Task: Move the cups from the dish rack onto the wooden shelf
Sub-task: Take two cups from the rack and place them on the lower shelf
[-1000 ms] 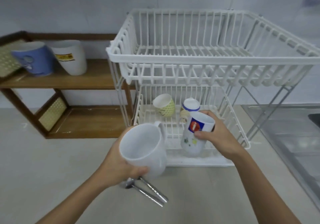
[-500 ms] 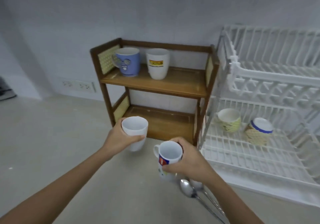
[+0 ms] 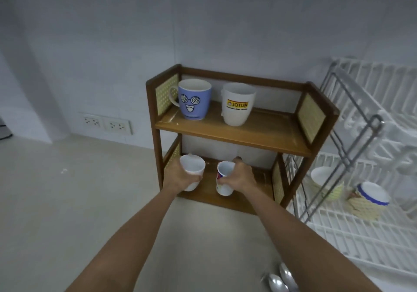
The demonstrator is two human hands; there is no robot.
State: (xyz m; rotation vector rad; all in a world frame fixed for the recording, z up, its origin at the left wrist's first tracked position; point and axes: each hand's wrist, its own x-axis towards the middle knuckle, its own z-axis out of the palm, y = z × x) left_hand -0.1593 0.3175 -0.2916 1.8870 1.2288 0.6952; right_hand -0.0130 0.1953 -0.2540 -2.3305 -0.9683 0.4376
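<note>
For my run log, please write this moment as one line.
left hand: holds white cup | right hand: holds printed cup | place: lower shelf | top shelf: two mugs | dish rack: two cups left

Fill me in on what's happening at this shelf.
A person is moving cups from the dish rack to the wooden shelf. The left hand holds a white cup and the right hand a printed cup, both at the lower tier. Two mugs stand on the top tier; two cups remain in the rack.
</note>
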